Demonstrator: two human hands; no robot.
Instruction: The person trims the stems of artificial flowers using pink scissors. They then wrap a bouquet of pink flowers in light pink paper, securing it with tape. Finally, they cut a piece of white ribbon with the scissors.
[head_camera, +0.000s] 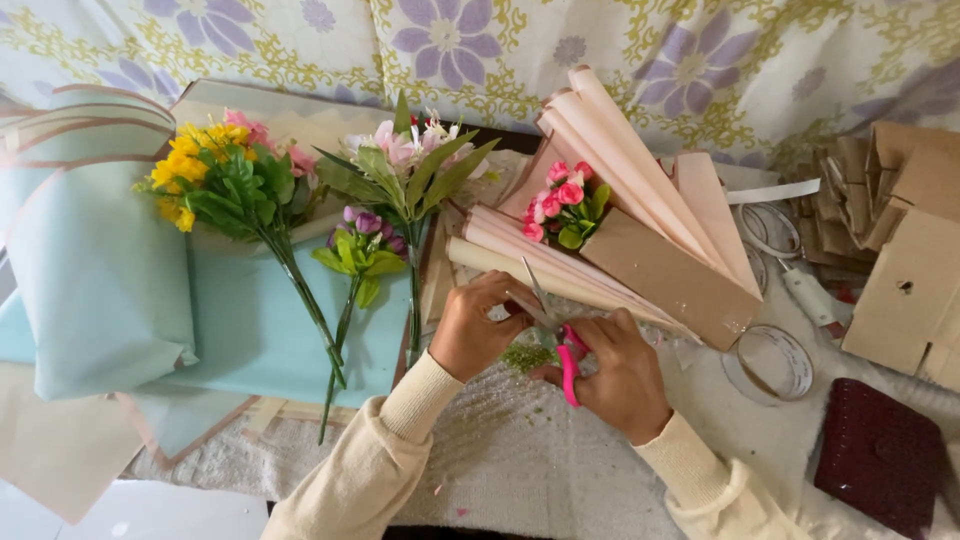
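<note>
My right hand (622, 375) grips the pink-handled scissors (560, 345), blades pointing up-left toward my left hand (480, 335), which pinches a small hidden stem piece just beside the tips, mid-mat over green clippings (525, 357).

Three artificial flower bunches (300, 200) lie side by side on a sheet of wrapping paper (240, 330) at the left of the surface (520, 470). To their right lies a paper-wrapped bouquet (610, 230), with a tape roll (768, 365) just beside its near right corner. Folded cardboard pieces (890, 240) sit at the far right, a woven pouch (880, 455) in front of them. The scissors (560, 345) are in front of the bouquet, between both hands.
</note>
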